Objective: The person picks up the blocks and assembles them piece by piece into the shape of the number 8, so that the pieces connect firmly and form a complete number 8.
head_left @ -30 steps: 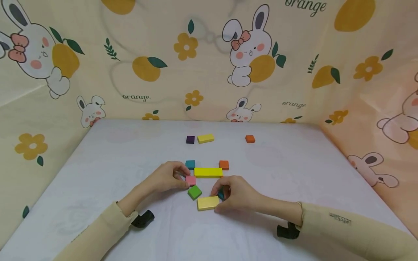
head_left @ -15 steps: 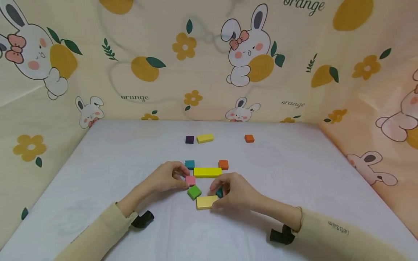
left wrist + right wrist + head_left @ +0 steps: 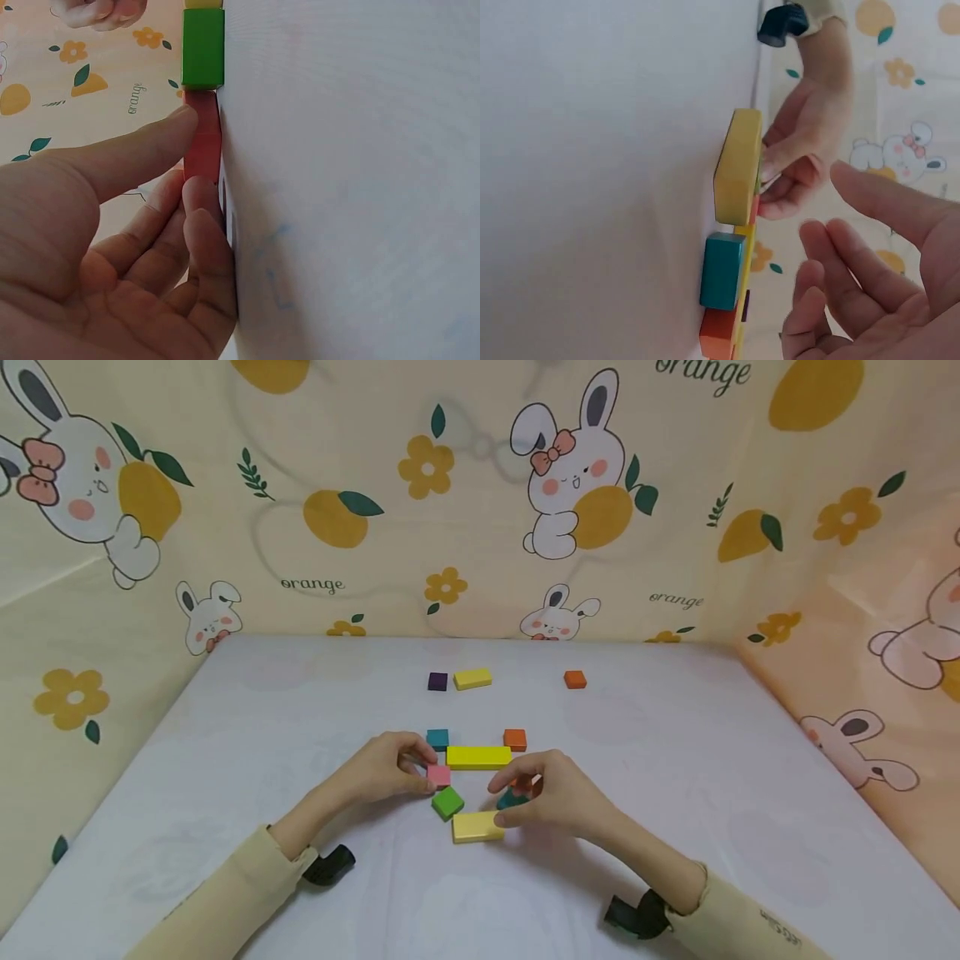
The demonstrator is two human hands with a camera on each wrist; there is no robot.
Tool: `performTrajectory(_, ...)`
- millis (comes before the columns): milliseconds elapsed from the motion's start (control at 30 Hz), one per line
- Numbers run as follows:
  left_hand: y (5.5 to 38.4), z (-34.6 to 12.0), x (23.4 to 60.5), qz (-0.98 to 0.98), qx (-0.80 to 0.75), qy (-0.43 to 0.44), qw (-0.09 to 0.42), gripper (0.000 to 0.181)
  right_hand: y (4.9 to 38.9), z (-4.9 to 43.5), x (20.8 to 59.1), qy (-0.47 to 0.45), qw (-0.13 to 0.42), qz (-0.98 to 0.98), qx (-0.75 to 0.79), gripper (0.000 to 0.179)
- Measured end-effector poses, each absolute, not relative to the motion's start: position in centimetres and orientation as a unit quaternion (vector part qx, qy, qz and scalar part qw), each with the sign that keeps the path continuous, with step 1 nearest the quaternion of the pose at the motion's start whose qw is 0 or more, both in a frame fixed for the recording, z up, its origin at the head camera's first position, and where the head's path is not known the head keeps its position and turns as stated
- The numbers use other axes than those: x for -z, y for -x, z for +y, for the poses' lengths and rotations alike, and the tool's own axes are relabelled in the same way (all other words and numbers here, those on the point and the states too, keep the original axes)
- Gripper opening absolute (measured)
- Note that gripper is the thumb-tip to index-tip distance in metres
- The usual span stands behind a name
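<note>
My left hand [image 3: 382,768] pinches a pink block [image 3: 439,777] between thumb and fingertips at the left of a block outline on the table. In the left wrist view, a green block [image 3: 203,49] stands right beyond it. My right hand [image 3: 561,795] hovers at the outline's right side, thumb and fingers apart and holding nothing. Below its fingers lies a teal block [image 3: 722,270], next to an orange block [image 3: 718,334]. A pale yellow block [image 3: 472,828] forms the near side, its right end under the right thumb in the head view.
Along the outline's far side runs a long bright yellow block [image 3: 478,757], with a second teal block [image 3: 437,739] and another orange block [image 3: 514,740] behind its ends. Farther back lie a purple block [image 3: 437,682], a yellow block [image 3: 472,679] and an orange block [image 3: 575,679]. Patterned cloth [image 3: 480,527] backs the table.
My right hand has let go of the teal block and drawn up slightly, its fingers spreading and its forearm swinging nearer. The left hand stays on the pink block.
</note>
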State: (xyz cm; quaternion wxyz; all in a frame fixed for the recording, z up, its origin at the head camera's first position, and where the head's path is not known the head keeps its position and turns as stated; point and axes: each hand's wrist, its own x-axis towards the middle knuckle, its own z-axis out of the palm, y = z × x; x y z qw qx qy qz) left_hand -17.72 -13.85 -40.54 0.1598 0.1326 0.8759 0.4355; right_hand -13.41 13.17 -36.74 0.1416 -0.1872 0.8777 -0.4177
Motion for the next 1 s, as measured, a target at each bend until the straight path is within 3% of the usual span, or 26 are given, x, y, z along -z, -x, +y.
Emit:
performTrajectory(467, 18.0, -14.1, 40.7, 0.871, -0.442, -0.134, 0.169, 0.03, 13.2, 12.7, 37.4, 0.205, 0.178, 0.869, 0.412, 0.025)
performTrajectory(1000, 17.9, -14.5, 40.1, 0.868, -0.45, -0.143, 0.151, 0.032, 13.0, 12.6, 37.8, 0.206, 0.17, 0.879, 0.396, 0.026)
